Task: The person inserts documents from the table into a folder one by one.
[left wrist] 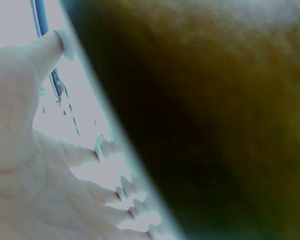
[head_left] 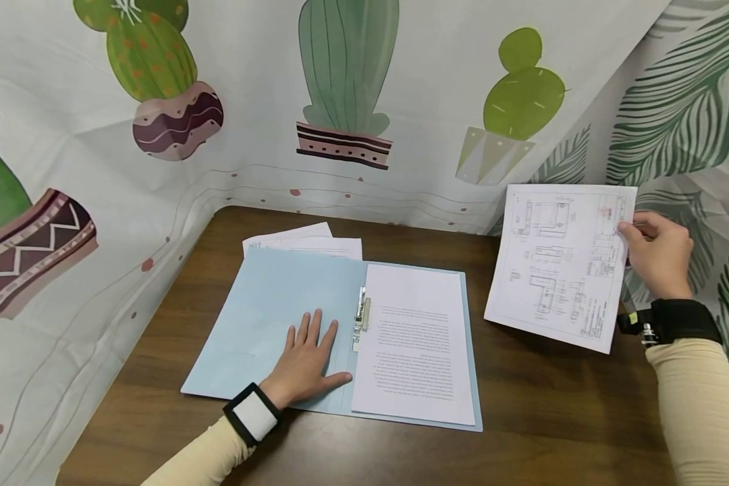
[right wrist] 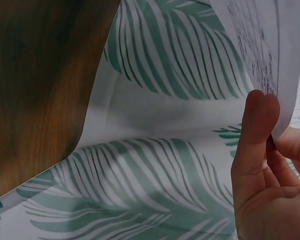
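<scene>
A light blue file folder (head_left: 237, 324) lies spread flat on the wooden table, with a metal clip (head_left: 361, 318) along its spine. On its right side is a stack of printed text pages (head_left: 419, 351). My left hand (head_left: 304, 364) rests on the folder's left cover, fingers straight and spread, thumb pointing at the spine. In the left wrist view the palm (left wrist: 45, 190) and fingertips lie against a bright surface. Off to the right, my right hand (head_left: 662, 250) pinches the right edge of a sheet of technical drawings (head_left: 553, 263), held up and tilted. Thumb and fingers (right wrist: 260, 115) grip that edge in the right wrist view.
Behind the folder, a few white papers (head_left: 304, 241) stick out from under its top edge. A cloth curtain (head_left: 425, 101) printed with cacti and leaves hangs along the table's back and sides. The brown table top (head_left: 534, 398) extends right of the folder.
</scene>
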